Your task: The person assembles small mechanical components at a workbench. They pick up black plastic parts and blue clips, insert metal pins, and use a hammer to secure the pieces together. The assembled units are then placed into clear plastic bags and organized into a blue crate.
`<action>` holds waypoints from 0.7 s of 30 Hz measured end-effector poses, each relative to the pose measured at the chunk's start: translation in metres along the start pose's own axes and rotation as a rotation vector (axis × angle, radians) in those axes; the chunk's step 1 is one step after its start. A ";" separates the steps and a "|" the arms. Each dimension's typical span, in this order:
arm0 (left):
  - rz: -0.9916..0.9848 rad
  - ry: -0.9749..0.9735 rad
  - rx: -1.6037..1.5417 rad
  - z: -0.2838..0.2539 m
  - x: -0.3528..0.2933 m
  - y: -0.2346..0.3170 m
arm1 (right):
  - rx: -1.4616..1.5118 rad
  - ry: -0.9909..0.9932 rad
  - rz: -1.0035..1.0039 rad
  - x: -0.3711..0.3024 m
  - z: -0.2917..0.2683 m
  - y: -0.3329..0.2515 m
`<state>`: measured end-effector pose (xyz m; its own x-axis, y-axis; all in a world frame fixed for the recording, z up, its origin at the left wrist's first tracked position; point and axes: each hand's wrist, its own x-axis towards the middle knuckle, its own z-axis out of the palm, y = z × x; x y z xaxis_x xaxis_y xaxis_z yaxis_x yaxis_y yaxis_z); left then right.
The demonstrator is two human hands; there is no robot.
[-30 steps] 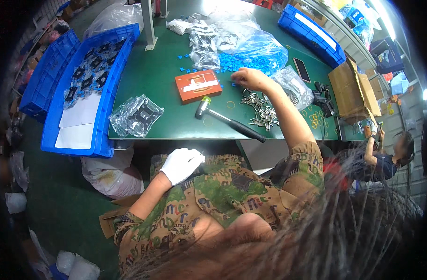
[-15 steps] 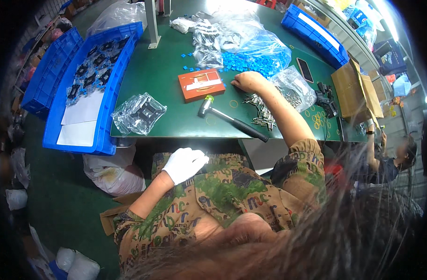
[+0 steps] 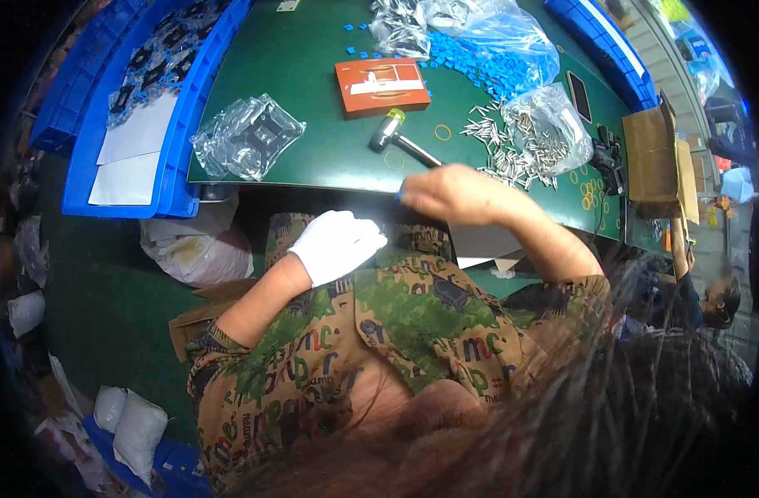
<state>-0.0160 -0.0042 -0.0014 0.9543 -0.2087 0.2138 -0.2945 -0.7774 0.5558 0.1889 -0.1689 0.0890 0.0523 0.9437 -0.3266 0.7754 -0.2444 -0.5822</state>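
My right hand (image 3: 456, 196) is bare and hangs over the table's near edge, its fingertips pinching a small blue piece (image 3: 399, 196). My left hand (image 3: 336, 247), in a white glove, is closed in front of my lap; what its fingers hold, if anything, is too small to make out. Behind my right hand lies a hammer (image 3: 386, 133), its handle partly covered by that hand. An orange-red box (image 3: 383, 87) rests beyond the hammer. Loose metal pins (image 3: 512, 162) are heaped to the right, partly in a clear bag (image 3: 562, 124). More blue pieces (image 3: 471, 66) spread further back.
Clear-bagged black parts (image 3: 251, 137) lie at the table's left, beside a blue crate (image 3: 184, 137) holding similar parts. Rubber bands (image 3: 591, 195), a phone (image 3: 578, 95), dark parts (image 3: 609, 162) and a cardboard box (image 3: 653, 158) occupy the right side. Another person (image 3: 703, 299) is at far right.
My right hand has come back from beside the orange-red box to the table's near edge, carrying a blue piece. My left hand stays closed near my lap. The whole view has shifted.
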 end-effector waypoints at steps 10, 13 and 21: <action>-0.005 -0.047 0.045 -0.002 0.008 0.002 | 0.049 -0.129 -0.074 -0.003 0.030 -0.007; 0.030 -0.021 0.061 0.000 0.008 0.002 | 0.013 -0.158 -0.089 0.000 0.033 -0.006; 0.052 -0.066 0.049 0.001 0.007 0.005 | 0.051 -0.183 -0.084 -0.002 0.036 -0.011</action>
<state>-0.0104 -0.0100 0.0020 0.9394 -0.2872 0.1874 -0.3429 -0.7920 0.5051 0.1580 -0.1760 0.0691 -0.1304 0.9061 -0.4025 0.7394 -0.1816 -0.6483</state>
